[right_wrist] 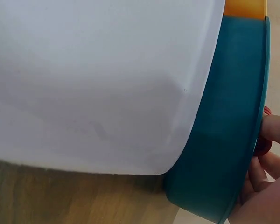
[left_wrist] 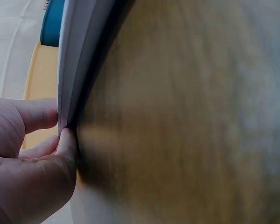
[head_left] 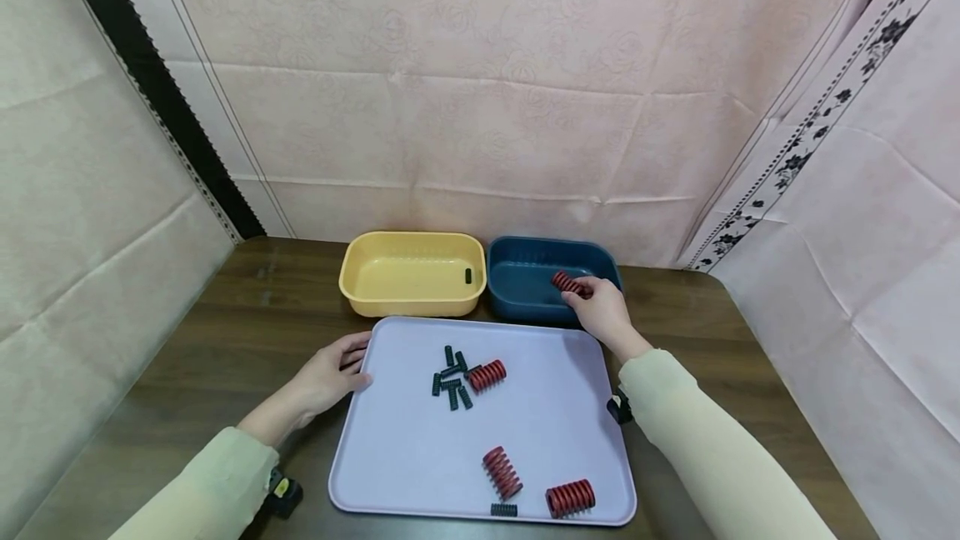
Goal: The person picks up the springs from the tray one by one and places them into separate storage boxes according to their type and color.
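Observation:
My right hand [head_left: 603,311] pinches a red coil spring [head_left: 567,282] over the blue bin [head_left: 504,307]. In the right wrist view the bin's wall partly hides this hand [right_wrist: 266,172] and the spring [right_wrist: 262,147]. My left hand [head_left: 330,377] holds the left rim of the white tray [head_left: 420,473] by thumb and fingertips, seen close up at the tray edge [left_wrist: 70,60]. On the tray lie three more red springs, one [head_left: 487,376] beside a cluster of small dark green springs [head_left: 450,384], two [head_left: 502,473] [head_left: 570,498] near the front edge.
A yellow bin [head_left: 412,307] stands left of the blue one, behind the tray, with one small green spring [head_left: 468,276] inside. Another green spring [head_left: 504,510] lies at the tray's front rim. Pale cloth [head_left: 480,132] hangs behind the wooden table [head_left: 292,298] and at both sides.

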The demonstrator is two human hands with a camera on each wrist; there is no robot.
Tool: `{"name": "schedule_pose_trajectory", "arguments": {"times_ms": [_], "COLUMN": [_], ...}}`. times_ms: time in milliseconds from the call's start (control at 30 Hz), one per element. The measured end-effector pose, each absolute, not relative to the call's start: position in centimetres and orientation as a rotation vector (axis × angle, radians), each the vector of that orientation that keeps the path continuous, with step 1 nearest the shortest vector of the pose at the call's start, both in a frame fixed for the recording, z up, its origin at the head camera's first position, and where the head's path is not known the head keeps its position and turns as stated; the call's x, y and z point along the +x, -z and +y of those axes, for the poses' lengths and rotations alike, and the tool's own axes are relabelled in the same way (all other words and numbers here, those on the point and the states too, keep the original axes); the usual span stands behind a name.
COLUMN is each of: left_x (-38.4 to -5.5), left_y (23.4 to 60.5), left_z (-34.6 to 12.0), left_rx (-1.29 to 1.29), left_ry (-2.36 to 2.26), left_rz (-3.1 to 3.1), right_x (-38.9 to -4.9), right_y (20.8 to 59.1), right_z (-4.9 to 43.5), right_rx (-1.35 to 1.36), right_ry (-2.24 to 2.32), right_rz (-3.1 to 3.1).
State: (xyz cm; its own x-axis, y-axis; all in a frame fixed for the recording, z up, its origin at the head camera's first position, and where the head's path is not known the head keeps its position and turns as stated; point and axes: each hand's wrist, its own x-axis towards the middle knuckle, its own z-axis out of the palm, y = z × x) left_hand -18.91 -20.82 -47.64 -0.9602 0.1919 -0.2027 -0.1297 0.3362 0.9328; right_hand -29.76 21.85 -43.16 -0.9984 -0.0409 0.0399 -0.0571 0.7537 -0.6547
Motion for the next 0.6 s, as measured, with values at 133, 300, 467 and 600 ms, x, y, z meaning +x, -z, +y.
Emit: {"name": "schedule_pose_trajectory", "arguments": {"times_ms": [133, 300, 467, 600], "left_x": [-18.91, -18.92, -18.84, -18.86], "left_y": [47.61, 47.56, 47.56, 47.61], "left_z": [-20.78, -20.82, -20.78, -20.82], "left_rx": [0.058, 0.052, 0.051, 0.051], "left_ry": [-1.659, -1.657, -1.652, -1.655], "left_rz": [2.331, 2.333, 2.332, 2.329], "right_x": [-29.91, -29.98, -29.93, -29.85], "right_y": [43.12, 43.03, 43.22, 43.1], "right_z": [21.74, 21.57, 21.52, 21.85], "right_rx": [0.074, 0.058, 0.034, 0.081], "right_ry": [-1.101, -1.114, -1.152, -1.19], "right_rz": [-2.915, -2.913, -2.897, -2.882]}}
